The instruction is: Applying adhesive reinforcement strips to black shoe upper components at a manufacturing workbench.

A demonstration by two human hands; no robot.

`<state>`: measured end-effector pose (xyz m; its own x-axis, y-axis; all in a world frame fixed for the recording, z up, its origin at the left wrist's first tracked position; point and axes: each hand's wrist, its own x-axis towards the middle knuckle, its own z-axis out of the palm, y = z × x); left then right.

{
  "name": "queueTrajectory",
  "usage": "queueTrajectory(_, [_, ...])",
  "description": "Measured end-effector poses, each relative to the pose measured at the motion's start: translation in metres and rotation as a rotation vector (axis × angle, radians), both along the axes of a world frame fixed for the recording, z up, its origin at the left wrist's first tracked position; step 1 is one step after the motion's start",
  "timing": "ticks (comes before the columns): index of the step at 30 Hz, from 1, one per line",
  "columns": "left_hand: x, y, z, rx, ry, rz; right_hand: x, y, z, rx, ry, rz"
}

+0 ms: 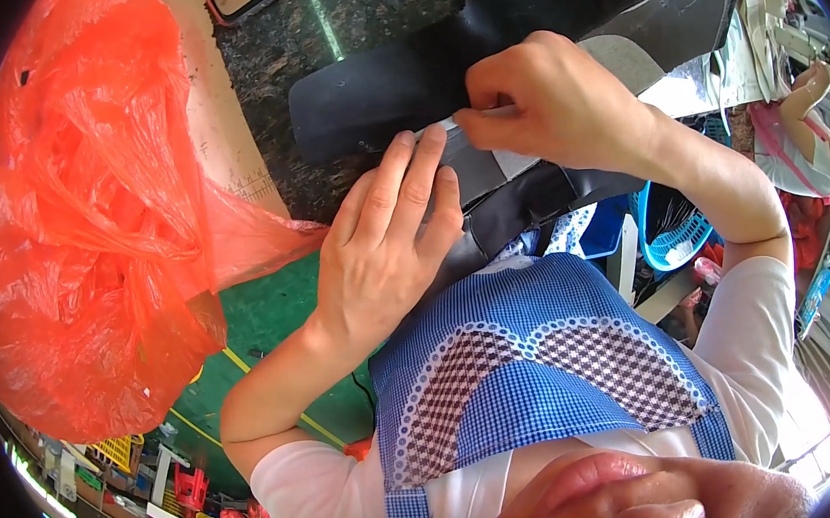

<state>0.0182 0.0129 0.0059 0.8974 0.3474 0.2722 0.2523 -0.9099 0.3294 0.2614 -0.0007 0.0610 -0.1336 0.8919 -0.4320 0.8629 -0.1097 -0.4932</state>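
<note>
Two hands: both work on one long black leather-like piece [391,98] lying across a dark speckled worktop [364,12].
Right fingers: the right hand [559,103] has its fingertips [470,119] bunched and pressed together, pinching the end of a pale grey strip [515,161] that lies on the black piece; thumb hidden beneath, so how deep the pinch goes I cannot tell.
Left fingers: the left hand [385,252] lies flat, fingers held side by side and only slightly spread, tips touching the dark material just beside the pinch point.
Where the piece is: on the worktop at the near edge, one rounded end pointing left, the rest running up to the right under both hands and dropping toward the blue checked apron [533,367].
Step in hand: judging by the pinch and the holding-down palm, the strip is being peeled or positioned along the black piece while the left hand keeps it from shifting.
Next move calls for: a steady pull or press along the strip's line, with the flat hand moving with it so the material does not buckle.
Around: a big orange plastic bag [86,219] sits to the left, touching a green mat [262,317]; another person [819,140] works at far right.
</note>
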Motion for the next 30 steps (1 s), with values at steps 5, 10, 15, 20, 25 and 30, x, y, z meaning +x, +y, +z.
queueTrajectory(5, [-0.004,0.006,0.008,-0.001,0.109,-0.007,0.037,-0.007,0.031,0.013,-0.033,-0.101])
queueTrajectory(10, [0.018,0.013,0.015,0.064,0.094,-0.036,0.065,-0.031,0.012,0.068,0.180,-0.343])
queueTrajectory(15, [0.062,0.004,0.048,0.154,0.240,-0.080,0.057,-0.020,0.012,0.144,-0.169,-0.140])
queueTrajectory(20, [0.097,-0.014,0.038,0.335,0.384,-0.093,0.100,-0.034,0.011,0.284,-0.026,-0.187])
queueTrajectory(25, [0.117,-0.006,0.035,0.599,0.310,-0.111,0.106,-0.033,-0.018,0.434,-0.060,-0.200])
queueTrajectory(30, [0.106,0.026,0.048,0.344,0.308,-0.290,0.118,-0.054,-0.006,0.422,-0.293,-0.104])
